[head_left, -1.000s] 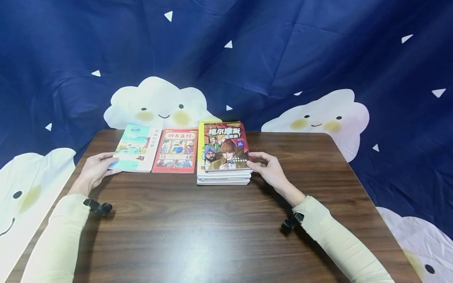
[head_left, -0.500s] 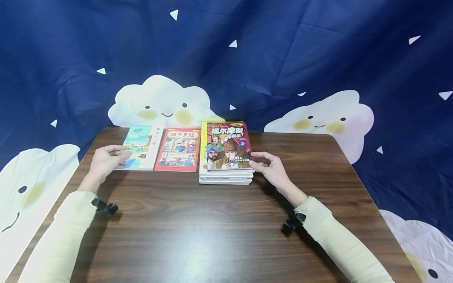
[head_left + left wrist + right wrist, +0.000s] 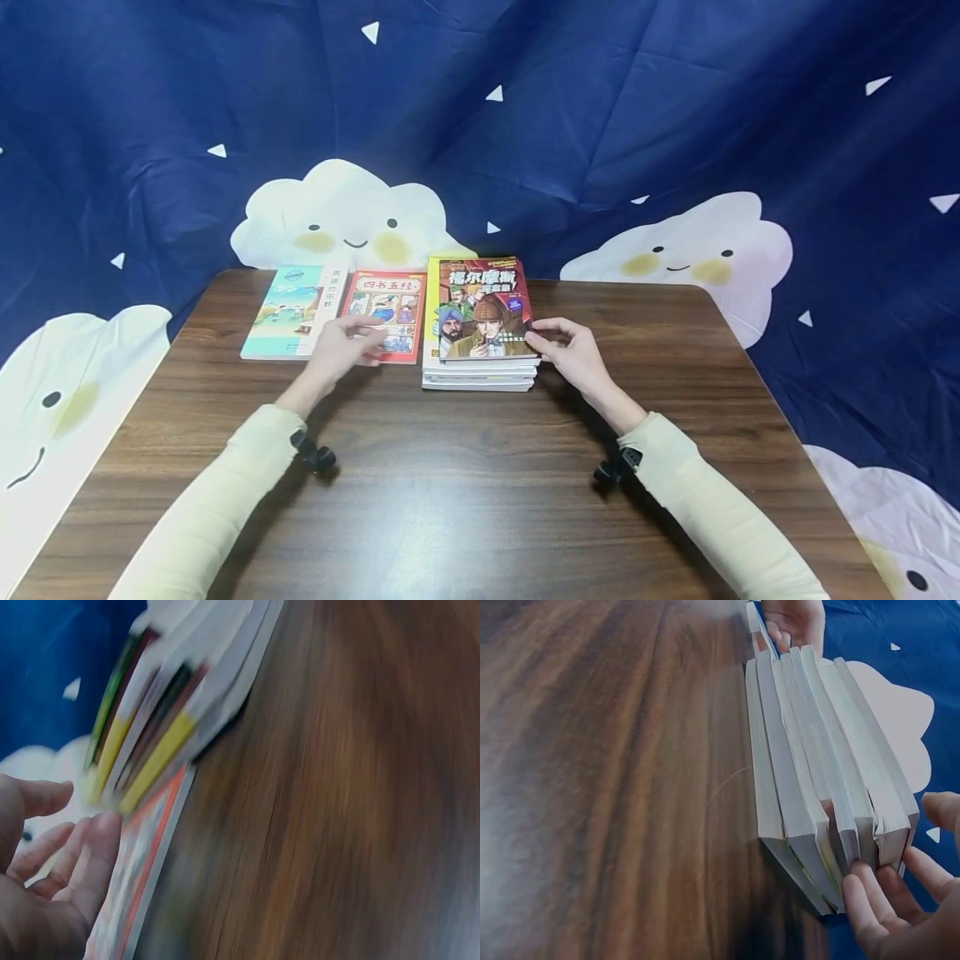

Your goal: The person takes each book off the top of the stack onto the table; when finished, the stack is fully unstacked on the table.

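Observation:
A stack of several books lies at the table's back middle, a red detective book on top. My right hand rests at its right side; in the right wrist view the fingers touch the edges of the stack. Left of the stack lies a red book, and beside that a light blue and white book. My left hand is over the red book's lower left part, fingers relaxed and holding nothing. In the left wrist view that hand is near the stack's spines.
The brown wooden table extends in front of the books. Behind it hangs a dark blue cloth with white clouds and small triangles. A black wrist camera is on each sleeve.
My left hand has left the light blue book and moved right, over the red book. My right hand has stayed at the stack's right side. The books lie in the same arrangement.

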A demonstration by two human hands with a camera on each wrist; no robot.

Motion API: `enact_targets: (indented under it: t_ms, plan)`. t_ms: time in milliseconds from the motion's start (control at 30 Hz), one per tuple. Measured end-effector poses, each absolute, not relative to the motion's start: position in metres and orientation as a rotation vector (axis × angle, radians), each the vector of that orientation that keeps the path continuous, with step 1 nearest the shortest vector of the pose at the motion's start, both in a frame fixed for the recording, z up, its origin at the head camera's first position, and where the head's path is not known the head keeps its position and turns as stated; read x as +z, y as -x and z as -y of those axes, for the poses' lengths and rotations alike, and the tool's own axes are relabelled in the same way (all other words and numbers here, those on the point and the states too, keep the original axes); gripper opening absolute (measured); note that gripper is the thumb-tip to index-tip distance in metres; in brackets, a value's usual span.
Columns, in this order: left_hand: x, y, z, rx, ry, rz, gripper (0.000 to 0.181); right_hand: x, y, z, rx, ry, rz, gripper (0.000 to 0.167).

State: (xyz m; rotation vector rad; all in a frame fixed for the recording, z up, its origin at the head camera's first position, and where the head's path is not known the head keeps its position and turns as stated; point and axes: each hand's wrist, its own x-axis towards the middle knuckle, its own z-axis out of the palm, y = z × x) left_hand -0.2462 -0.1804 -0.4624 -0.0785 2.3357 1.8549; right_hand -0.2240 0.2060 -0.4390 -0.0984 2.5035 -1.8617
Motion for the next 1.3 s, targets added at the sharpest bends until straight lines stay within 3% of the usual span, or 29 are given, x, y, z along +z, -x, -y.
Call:
enact_targets:
  t_ms: [367, 633, 833, 1033, 1133, 1300]
  plan:
    - [-0.46, 0.234, 0.119, 1.973, 0.118, -2.151, 0.049, -0.437, 0.231, -0.196, -1.787, -0.001, -2.623, 0.04]
    - [-0.467, 0.235, 0.113, 1.997, 0.127, -2.14, 0.047, -0.432, 0.231, -0.2, -1.769, -0.032, -2.518, 0.045]
    - [-0.467, 0.236, 0.112, 2.007, 0.091, -2.111, 0.046, -0.43, 0.229, -0.222, -1.888, -0.034, -2.202, 0.056]
    - [-0.466, 0.237, 0.114, 2.013, 0.086, -2.117, 0.045, -0.426, 0.222, -0.245, -2.01, -0.059, -2.048, 0.055]
    - [-0.466, 0.238, 0.115, 2.004, 0.09, -2.117, 0.046, -0.423, 0.217, -0.257, -2.087, -0.109, -1.989, 0.048]
    - [-0.466, 0.238, 0.115, 2.018, 0.088, -2.101, 0.047, -0.418, 0.209, -0.282, -2.256, -0.17, -1.851, 0.019]
